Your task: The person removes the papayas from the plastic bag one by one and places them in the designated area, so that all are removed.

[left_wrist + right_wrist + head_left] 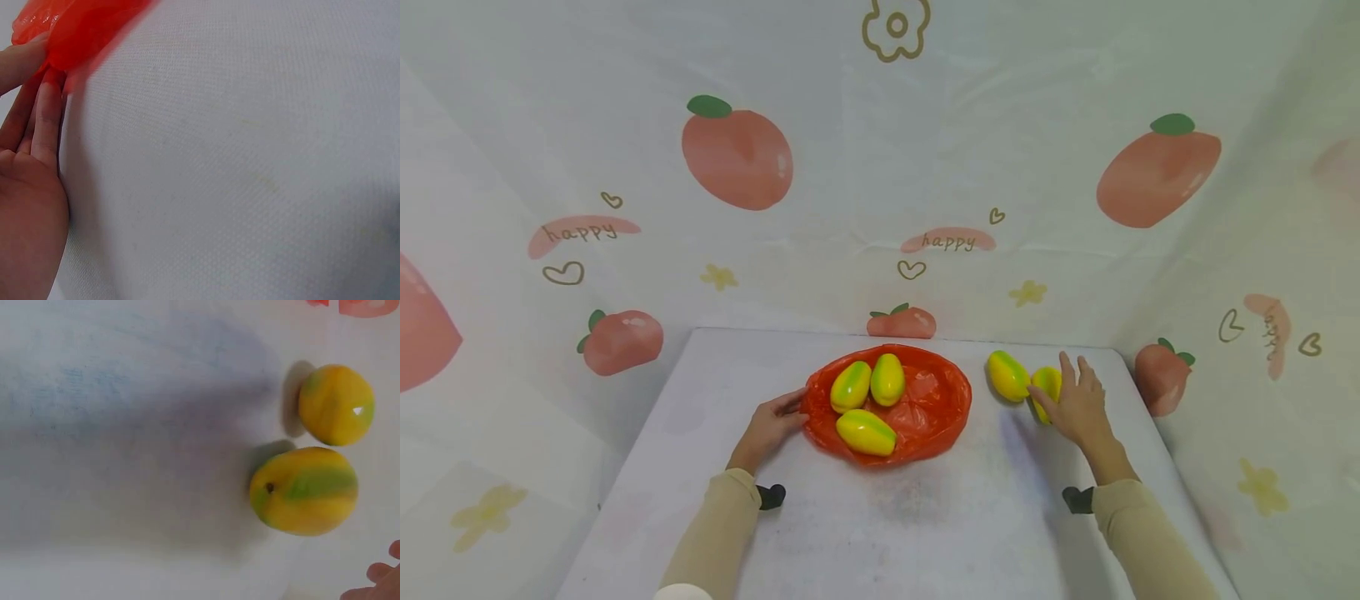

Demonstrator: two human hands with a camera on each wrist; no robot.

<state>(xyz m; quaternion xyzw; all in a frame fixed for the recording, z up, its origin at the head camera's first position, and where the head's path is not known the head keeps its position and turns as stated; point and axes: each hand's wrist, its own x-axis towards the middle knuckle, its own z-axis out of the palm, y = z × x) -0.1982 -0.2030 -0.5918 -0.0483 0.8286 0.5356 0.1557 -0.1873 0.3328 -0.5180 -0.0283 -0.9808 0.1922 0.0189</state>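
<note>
A red plastic bag (pixel 936 421) lies spread in a round shape, its rim raised, with three yellow-green papayas (pixel 865 432) inside on its left half. My left hand (pixel 772 427) pinches the bag's left edge; in the left wrist view the thumb and fingers close on the gathered red film (pixel 81 37). To the right of the bag, two more papayas (pixel 1007 377) lie side by side. My right hand (pixel 1081 408) is over the right-hand papaya (pixel 306 490), fingers spread and partly covering it in the head view. Fingertips (pixel 379 572) show at the right wrist view's corner.
The white table (pixel 925 533) ends at the back and sides against hanging white cloth (pixel 850 167) printed with fruit, hearts and flowers. A dark strap piece (pixel 771 497) is at the left wrist, another (pixel 1078 500) at the right.
</note>
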